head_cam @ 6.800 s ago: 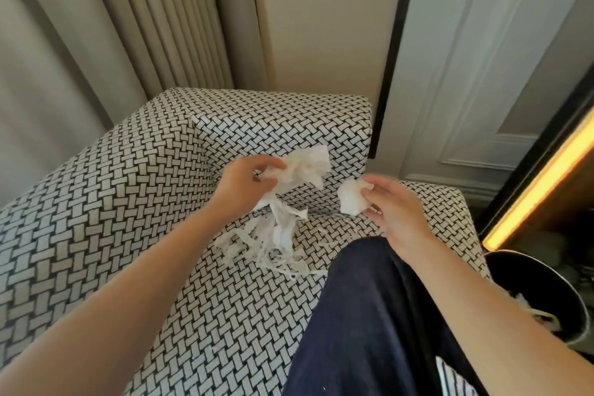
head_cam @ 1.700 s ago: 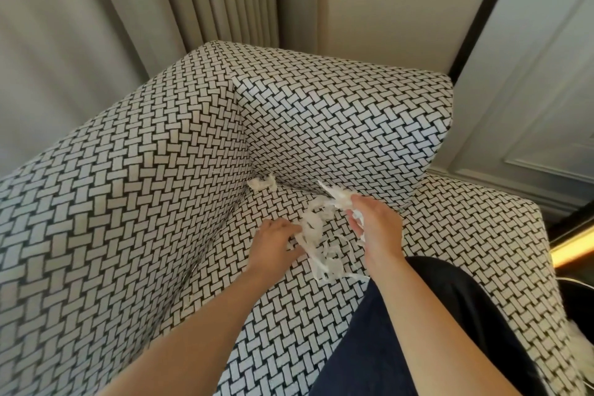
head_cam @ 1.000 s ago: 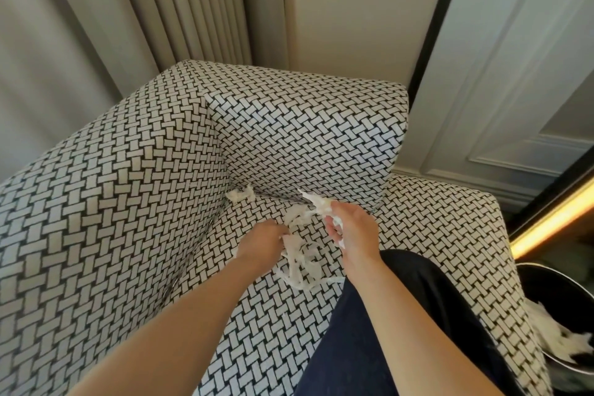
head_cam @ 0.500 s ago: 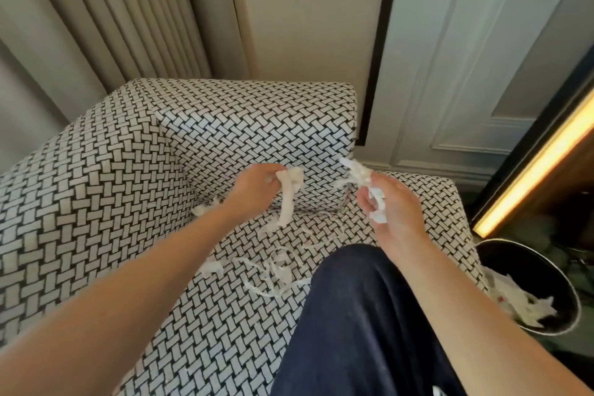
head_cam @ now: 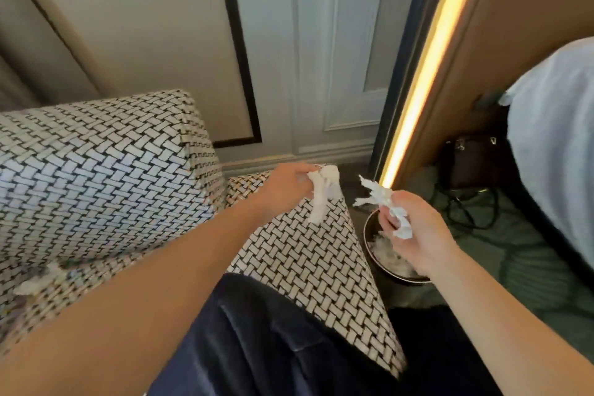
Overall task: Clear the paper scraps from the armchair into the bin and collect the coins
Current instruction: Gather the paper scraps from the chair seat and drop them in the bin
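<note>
Much of the bin [head_cam: 369, 228] is hidden: the right hand [head_cam: 418, 235] and its forearm cover the bin's right side. Only the dark left wall and the near rim show, on the floor just beside the right edge of the armchair [head_cam: 305, 260]. Inside the bin lies a heap of white paper [head_cam: 385, 259], partly covered by that hand and too blurred to tell piece from piece. The right hand hangs directly above the bin, fingers curled round a bunch of torn scraps [head_cam: 381, 196]. One ragged end sticks up past the fingertips and another crumpled end pokes out lower, by the palm. Left of the bin, over the armchair's woven edge, the left hand [head_cam: 286, 186] pinches a crumpled strip [head_cam: 323, 194] between thumb and fingers, its loose end hanging down. Far to the left of the bin, on the seat, a pale scrap [head_cam: 35, 281] is smeared by blur, its shape hard to make out. The armchair itself is cut off by the left and lower edges. A dark trouser leg [head_cam: 273, 341] covers part of the armchair, nearer than the bin. Beyond the bin a dark handbag [head_cam: 469, 157] stands in shadow with a black cable [head_cam: 472, 212] looped on the floor before it. To the right of the bin, a white-covered bed [head_cam: 553, 145] is cut off at the frame's edge.
</note>
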Action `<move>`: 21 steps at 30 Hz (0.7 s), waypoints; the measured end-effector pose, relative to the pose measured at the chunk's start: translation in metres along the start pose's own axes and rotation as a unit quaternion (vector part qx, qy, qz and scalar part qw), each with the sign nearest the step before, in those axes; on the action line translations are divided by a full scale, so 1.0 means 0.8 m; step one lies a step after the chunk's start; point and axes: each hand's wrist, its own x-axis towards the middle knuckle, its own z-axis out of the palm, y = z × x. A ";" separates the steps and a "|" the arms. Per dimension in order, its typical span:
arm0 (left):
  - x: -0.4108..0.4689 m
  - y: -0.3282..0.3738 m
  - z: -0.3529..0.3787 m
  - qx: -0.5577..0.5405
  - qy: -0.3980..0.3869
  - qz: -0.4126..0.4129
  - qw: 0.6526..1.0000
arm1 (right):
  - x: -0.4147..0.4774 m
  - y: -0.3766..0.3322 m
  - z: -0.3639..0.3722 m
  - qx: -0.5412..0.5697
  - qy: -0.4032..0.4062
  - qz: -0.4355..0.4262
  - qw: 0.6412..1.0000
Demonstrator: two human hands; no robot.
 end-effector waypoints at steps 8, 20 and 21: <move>0.094 0.023 0.150 -0.139 -0.072 -0.152 0.976 | 0.113 0.008 -0.124 0.036 0.098 0.089 0.991; 0.143 0.010 0.252 -0.159 -0.159 -0.257 0.940 | 0.173 0.013 -0.177 0.104 0.047 0.134 0.984; 0.142 0.009 0.253 -0.149 -0.176 -0.257 0.939 | 0.173 0.012 -0.178 0.112 0.034 0.133 0.984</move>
